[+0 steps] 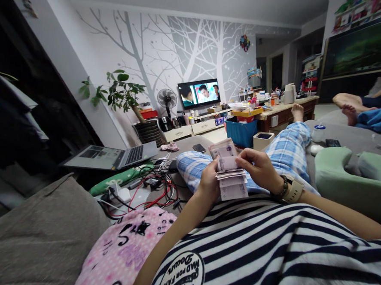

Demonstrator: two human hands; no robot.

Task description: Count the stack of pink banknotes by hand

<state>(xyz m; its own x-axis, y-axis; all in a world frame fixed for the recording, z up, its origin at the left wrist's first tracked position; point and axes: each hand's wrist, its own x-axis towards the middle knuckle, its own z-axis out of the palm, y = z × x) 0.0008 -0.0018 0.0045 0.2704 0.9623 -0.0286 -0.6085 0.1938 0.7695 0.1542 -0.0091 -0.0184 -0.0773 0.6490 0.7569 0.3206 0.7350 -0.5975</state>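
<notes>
I sat with a fan of banknotes (231, 162) between my two hands, just above my lap and in front of my striped shirt (248, 246). My left hand (208, 179) gripped the notes along their left side, the thumb up near the edge, while my right hand (259, 168) pinched one note at its right edge between thumb and fingertips. Several notes overlapped in a tier, the lowest hanging down toward the shirt. A watch (294, 190) and a beaded bracelet (284, 186) circled my right wrist. My legs, in blue plaid trousers (284, 147), stretched ahead. To my left lay an open laptop (135, 155), a phone (199, 148) and tangled cables (162, 185); to my right, a green neck pillow (329, 175).
</notes>
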